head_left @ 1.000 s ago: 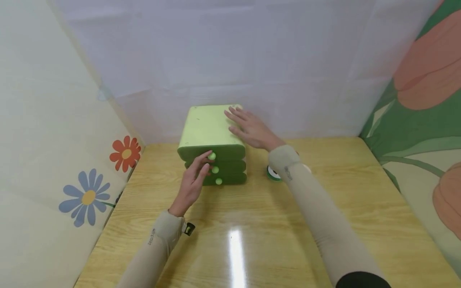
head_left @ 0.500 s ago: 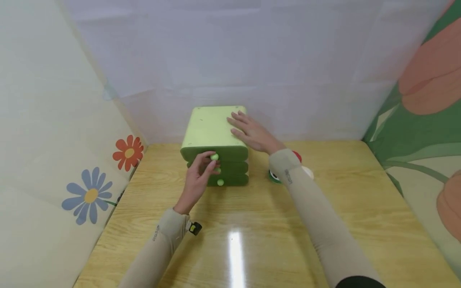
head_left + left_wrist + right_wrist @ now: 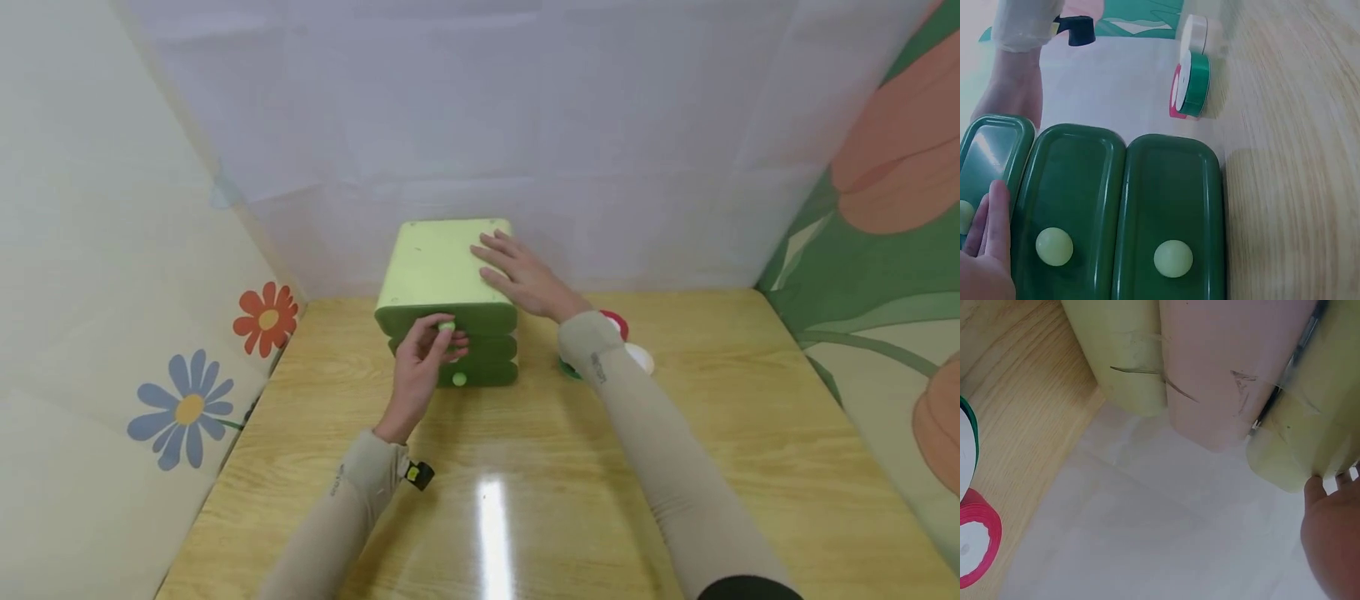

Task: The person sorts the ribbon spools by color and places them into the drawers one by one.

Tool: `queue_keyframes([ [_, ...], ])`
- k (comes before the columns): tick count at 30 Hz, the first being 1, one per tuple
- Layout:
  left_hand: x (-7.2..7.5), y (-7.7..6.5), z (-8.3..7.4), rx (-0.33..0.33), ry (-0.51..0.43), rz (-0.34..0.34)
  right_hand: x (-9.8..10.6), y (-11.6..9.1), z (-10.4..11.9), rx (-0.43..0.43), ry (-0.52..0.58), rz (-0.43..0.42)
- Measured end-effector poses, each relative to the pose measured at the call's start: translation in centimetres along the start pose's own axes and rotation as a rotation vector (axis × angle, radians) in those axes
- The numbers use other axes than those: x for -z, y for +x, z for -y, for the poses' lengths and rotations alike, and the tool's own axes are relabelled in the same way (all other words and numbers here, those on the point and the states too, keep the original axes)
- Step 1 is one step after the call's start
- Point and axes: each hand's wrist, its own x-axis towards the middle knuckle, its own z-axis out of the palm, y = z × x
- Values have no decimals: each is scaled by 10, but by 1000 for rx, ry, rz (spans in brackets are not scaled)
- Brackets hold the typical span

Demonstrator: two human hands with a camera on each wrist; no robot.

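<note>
A small green three-drawer cabinet (image 3: 431, 262) stands against the back of the table, with dark green drawer fronts and pale round knobs. My left hand (image 3: 415, 371) pinches the top drawer's knob (image 3: 447, 326) between thumb and fingers; the other fingers lie in front of the middle drawer and cover its knob. In the left wrist view the middle knob (image 3: 1054, 246) and bottom knob (image 3: 1173, 258) show bare. My right hand (image 3: 528, 279) rests with straight, spread fingers on the right part of the cabinet's top. All drawers look pushed in.
Right of the cabinet lie ribbon spools: a red one (image 3: 617, 323), a white one (image 3: 640, 358) and a green one (image 3: 1196, 84), partly behind my right sleeve in the head view. A white sheet (image 3: 480, 108) hangs behind the table; flower-patterned panels (image 3: 892, 167) flank it.
My left fingers have closed in around the top knob, and the left wrist has shifted slightly right. The right hand stays on the cabinet's top. No drawer has visibly moved.
</note>
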Motion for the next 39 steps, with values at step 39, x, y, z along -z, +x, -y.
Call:
queue_keyframes([
  [39,-4,-5,10,-44,39,-53,-4,-2,-8,-18,28,-9],
])
